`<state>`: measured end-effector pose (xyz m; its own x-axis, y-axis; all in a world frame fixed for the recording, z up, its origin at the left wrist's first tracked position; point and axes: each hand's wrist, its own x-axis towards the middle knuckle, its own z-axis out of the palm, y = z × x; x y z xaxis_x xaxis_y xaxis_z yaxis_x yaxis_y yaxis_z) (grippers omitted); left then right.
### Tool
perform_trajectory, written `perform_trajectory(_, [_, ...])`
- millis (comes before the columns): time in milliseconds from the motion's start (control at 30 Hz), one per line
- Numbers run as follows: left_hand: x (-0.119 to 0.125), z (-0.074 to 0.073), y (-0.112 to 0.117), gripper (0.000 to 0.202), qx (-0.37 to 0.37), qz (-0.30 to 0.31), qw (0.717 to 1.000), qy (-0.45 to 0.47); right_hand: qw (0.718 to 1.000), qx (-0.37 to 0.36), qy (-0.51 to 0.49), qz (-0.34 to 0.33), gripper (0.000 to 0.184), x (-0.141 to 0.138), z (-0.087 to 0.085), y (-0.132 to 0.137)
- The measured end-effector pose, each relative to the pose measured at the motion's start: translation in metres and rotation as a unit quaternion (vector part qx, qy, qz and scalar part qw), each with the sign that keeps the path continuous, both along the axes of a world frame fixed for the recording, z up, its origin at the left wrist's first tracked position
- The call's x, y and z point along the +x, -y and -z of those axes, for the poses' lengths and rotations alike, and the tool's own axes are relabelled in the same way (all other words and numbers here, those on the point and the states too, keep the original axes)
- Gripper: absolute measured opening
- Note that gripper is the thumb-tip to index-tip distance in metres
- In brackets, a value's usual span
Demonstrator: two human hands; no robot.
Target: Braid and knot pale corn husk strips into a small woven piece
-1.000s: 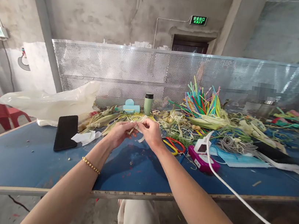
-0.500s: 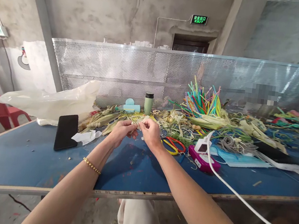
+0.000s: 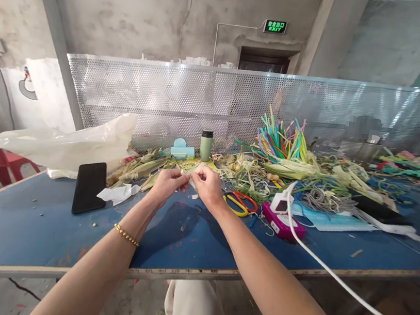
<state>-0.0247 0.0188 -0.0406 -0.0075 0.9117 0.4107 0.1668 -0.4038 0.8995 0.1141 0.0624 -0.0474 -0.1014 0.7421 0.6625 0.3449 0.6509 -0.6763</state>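
Over the middle of the blue table (image 3: 104,244), my left hand (image 3: 167,187) and my right hand (image 3: 208,187) meet, thumbs and fingers pinched together. Between the fingertips is a small pale strip of corn husk (image 3: 197,169), mostly covered by the fingers. Dry corn husks (image 3: 140,169) lie beyond my left hand. Tangled pale fibres (image 3: 245,172) and green strands spread past my right hand. Scissors with yellow handles (image 3: 239,212) and a pair with red handles (image 3: 253,201) rest just right of my right wrist.
A black phone (image 3: 90,190), white paper (image 3: 119,194) and a large plastic bag (image 3: 79,144) are left. A green bottle (image 3: 205,147) stands behind my hands. Right are coloured stems (image 3: 280,141), a purple box (image 3: 284,226), a white cable (image 3: 329,271) and a blue mask (image 3: 336,222).
The whole view has shifted slightly, so things sit a little further left. My hands stay together on the husk strip, with only small finger movement.
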Motion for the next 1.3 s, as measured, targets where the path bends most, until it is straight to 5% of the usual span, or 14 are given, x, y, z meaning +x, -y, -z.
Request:
perform_trajectory(333, [-0.004, 0.002, -0.003, 0.028, -0.005, -0.013, 1.000, 0.025, 0.984, -0.111, -0.089, -0.107, 0.032, 0.000, 0.002, 0.002])
perform_trajectory(567, [-0.007, 0.000, -0.003, 0.029, -0.023, -0.005, 0.999, 0.037, 0.968, -0.178, -0.049, -0.169, 0.028, 0.003, -0.002, 0.005])
perform_trajectory(933, [-0.011, 0.003, -0.006, 0.030, -0.044, -0.001, 0.998, 0.033, 0.974, -0.152, -0.010, -0.165, 0.024, 0.007, -0.001, 0.006])
perform_trajectory(1300, [-0.010, 0.005, -0.008, 0.031, -0.026, -0.042, 0.999, -0.012, 0.991, -0.103, 0.049, -0.074, 0.018, 0.005, -0.002, 0.004])
